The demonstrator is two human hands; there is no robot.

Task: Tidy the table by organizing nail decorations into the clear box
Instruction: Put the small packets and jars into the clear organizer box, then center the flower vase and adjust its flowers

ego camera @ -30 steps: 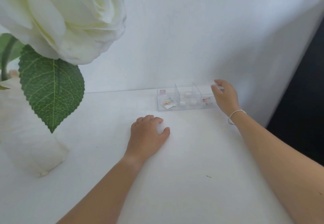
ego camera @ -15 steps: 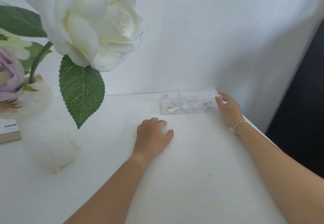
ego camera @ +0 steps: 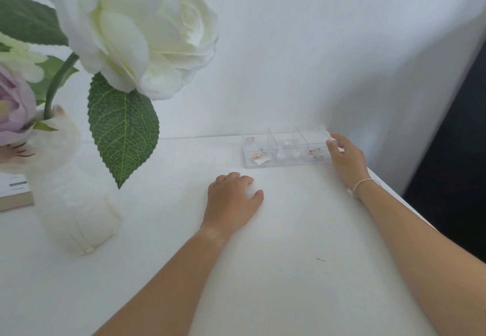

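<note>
A clear box (ego camera: 272, 141) with three compartments stands at the back of the white table, against the wall. Small nail decorations lie inside: a gold piece (ego camera: 256, 155) on the left, white round pieces (ego camera: 288, 154) in the middle, red-speckled bits (ego camera: 314, 151) on the right. My right hand (ego camera: 347, 158) holds the box's right end, thumb on the front wall and fingers on the far side. My left hand (ego camera: 232, 201) rests palm down on the table in front of the box, fingers curled, nothing visible in it.
A white fluffy vase (ego camera: 76, 199) with a large white rose (ego camera: 142, 28), a green leaf (ego camera: 123, 125) and a purple flower (ego camera: 13, 104) stands at the left. A book (ego camera: 14, 193) lies behind it. The table's right edge (ego camera: 420, 220) drops to a dark area.
The view has shifted, so the rose and vase sit further right in frame. My right hand stays at the box's right end; my left hand has not moved on the table.
</note>
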